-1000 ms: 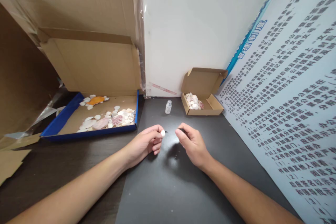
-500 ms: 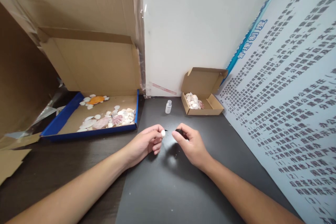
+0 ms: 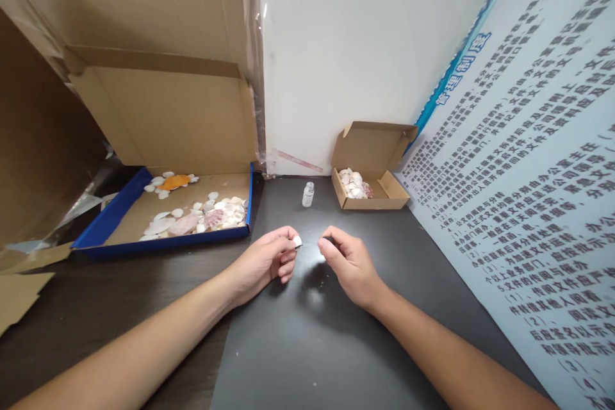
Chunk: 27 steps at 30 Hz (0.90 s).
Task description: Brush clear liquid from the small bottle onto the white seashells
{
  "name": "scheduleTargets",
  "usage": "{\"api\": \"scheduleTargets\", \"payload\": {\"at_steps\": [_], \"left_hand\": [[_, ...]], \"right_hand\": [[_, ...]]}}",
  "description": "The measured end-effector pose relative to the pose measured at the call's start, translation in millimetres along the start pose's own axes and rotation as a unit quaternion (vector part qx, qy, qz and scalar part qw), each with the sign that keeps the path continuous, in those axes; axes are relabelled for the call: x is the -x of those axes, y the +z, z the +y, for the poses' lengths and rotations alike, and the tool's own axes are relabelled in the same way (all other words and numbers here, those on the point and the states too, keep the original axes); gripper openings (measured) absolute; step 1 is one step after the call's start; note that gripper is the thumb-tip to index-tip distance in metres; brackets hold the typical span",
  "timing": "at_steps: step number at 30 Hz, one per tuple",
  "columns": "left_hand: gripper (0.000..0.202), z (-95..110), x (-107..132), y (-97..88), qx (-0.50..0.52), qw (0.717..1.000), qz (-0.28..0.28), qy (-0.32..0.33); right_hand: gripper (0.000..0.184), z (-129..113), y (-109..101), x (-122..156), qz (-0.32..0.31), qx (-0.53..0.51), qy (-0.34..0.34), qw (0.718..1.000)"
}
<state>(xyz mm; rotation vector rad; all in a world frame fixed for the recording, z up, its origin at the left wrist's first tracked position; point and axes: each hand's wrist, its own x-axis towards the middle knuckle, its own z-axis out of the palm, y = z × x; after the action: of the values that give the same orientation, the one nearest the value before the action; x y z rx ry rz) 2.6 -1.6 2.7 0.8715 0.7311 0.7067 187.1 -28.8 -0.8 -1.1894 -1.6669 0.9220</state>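
Your left hand (image 3: 275, 256) is gripping a small, white, rounded shell (image 3: 297, 241) between thumb and forefinger, and your right hand (image 3: 323, 240) is pinching a small black object (image 3: 329, 239) whose shape your fingers are mostly hiding. You are holding the shell by its edge, probably so that its outer part is staying free and facing across to your other grip; the two hands are hanging near each other but apart, above the table. A dark sliver is showing at the shell's rim, too small to make out. Beyond your hands, a small clear bottle with a white label (image 3: 308, 196) is standing upright, seemingly within easy reach of both hands. On your left, a wide blue-walled cardboard box (image 3: 113, 213) is holding a heap of white and pinkish shells (image 3: 211, 218), with an orange piece (image 3: 176, 182) lying among white shells in its far left corner. On your right, a smaller plain brown cardboard box (image 3: 375, 204) is holding more shells; both lids are standing raised, likely for easy access. You are working over a smooth dark grey mat (image 3: 288, 352) on a dark wood-grain table (image 3: 120, 288), where pale specks are lying. A white panel (image 3: 336, 64) is rising behind, brown cardboard (image 3: 158, 0) is lining the left, and a board of printed text (image 3: 519, 173) is leaning along the right.
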Motion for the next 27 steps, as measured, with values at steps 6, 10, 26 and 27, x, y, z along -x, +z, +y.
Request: {"api": "scheduleTargets", "payload": {"at_steps": [6,10,26,27], "left_hand": [[0.011,0.0,-0.3,-0.1,0.006,1.0,0.0,0.005],[0.01,-0.3,-0.3,-0.5,0.004,1.0,-0.004,0.005],[0.008,-0.5,-0.2,-1.6,0.003,1.0,-0.005,0.002],[0.008,-0.2,0.1,-1.4,0.002,1.0,-0.005,0.002]], "right_hand": [[0.035,-0.1,0.3,-1.8,-0.003,-0.005,0.009,1.0],[0.033,0.5,0.4,-2.8,0.009,0.028,0.021,0.999],[0.035,-0.8,-0.1,-2.1,-0.004,-0.019,0.0,1.0],[0.035,-0.8,-0.1,-1.9,-0.007,-0.016,-0.002,1.0]]}}
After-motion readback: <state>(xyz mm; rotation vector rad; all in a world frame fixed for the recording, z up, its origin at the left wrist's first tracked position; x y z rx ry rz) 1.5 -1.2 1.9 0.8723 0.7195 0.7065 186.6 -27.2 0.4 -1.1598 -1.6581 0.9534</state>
